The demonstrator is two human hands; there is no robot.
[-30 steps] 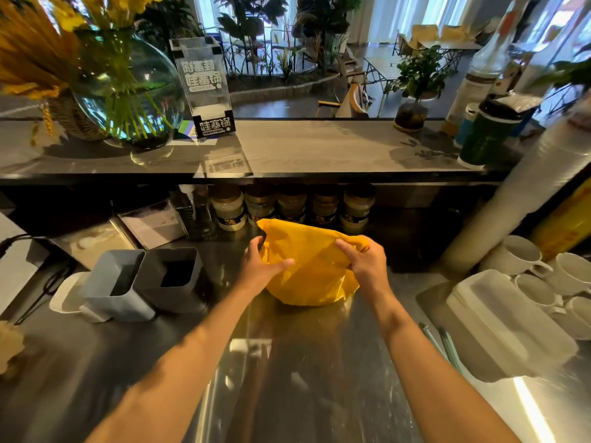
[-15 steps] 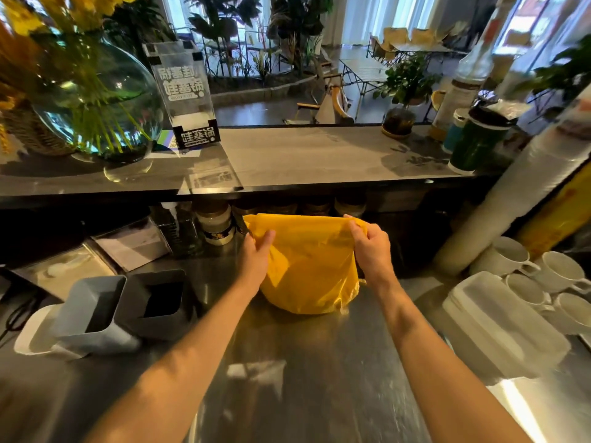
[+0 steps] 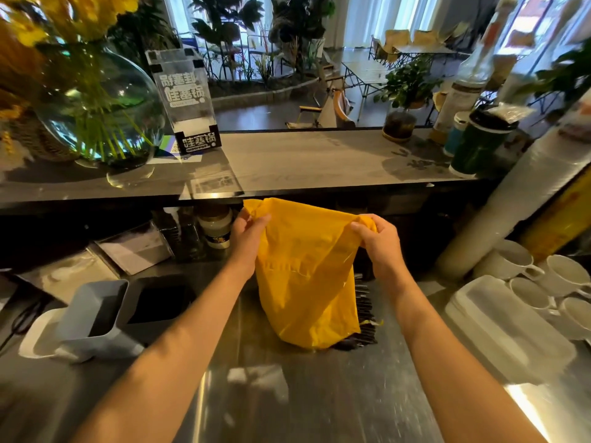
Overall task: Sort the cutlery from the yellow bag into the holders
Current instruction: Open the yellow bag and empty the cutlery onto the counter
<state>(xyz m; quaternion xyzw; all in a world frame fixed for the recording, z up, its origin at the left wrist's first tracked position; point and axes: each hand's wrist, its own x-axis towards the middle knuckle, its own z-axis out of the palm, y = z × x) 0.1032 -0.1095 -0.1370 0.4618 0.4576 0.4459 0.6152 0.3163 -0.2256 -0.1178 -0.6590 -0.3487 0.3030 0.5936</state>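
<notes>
Thin crinkled yellow bag (image 3: 307, 276) held up over the steel bench (image 3: 303, 401), left hand (image 3: 248, 239) and right hand (image 3: 380, 243) pinching its top corners, dark cutlery (image 3: 364, 311) beneath its right edge, two grey square holders (image 3: 128, 311) well apart to the left.

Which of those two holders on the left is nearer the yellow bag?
The dark grey holder; the light grey holder stands on its far side from the yellow bag.
</notes>
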